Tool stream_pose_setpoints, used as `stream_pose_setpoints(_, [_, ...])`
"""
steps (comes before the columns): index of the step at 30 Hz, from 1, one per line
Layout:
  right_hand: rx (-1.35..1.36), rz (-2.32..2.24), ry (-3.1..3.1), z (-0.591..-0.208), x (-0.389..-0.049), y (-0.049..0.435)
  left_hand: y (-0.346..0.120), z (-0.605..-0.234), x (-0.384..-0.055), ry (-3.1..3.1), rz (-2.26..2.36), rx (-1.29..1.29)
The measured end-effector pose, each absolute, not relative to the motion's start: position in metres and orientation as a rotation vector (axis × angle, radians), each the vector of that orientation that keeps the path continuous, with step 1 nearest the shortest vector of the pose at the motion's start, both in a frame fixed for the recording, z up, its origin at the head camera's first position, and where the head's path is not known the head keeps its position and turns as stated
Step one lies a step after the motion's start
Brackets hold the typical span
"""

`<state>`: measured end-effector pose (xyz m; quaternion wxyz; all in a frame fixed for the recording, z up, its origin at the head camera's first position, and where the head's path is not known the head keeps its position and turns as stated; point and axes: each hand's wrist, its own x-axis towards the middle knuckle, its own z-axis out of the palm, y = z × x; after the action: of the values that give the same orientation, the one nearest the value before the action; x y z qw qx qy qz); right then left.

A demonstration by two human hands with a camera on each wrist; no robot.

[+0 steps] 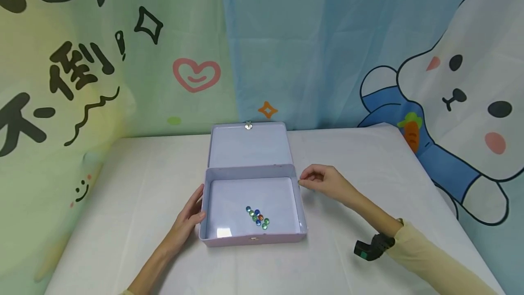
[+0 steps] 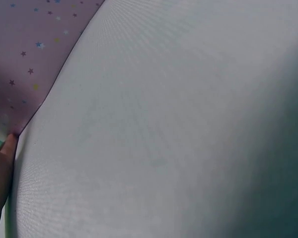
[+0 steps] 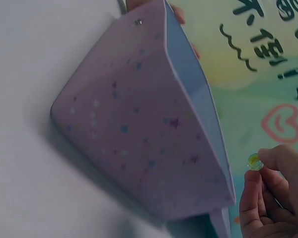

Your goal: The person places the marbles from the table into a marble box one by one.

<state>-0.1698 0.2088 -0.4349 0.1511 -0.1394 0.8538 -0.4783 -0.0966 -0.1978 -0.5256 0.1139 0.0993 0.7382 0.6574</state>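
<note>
A lilac box with a star pattern outside stands on the table, its hinged lid folded back. Several coloured glass marbles lie together inside, towards the front. My left hand holds the box at its left side, the thumb by the rim and the fingers along the outer wall; the left wrist view catches only a bit of it. Beside the right wall, at about rim height, my right hand pinches a clear green-yellow marble between thumb and fingertips.
A white cloth covers the table. Behind it hangs a printed curtain with a cartoon rabbit. A small black camera is strapped to the right wrist.
</note>
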Motion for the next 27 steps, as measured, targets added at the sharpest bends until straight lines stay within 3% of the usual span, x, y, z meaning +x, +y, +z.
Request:
stream_pose_setpoints(14, [-0.827, -1.247, 2.35, -0.428, -0.181, 0.121, -0.199, -0.528, -0.095, 2.155, 1.94, 0.29])
stream_pose_setpoints(27, [-0.977, -1.107, 2.259, -0.436, -0.198, 0.057, -0.198, -0.527, -0.096, 2.144, 1.936, 0.286])
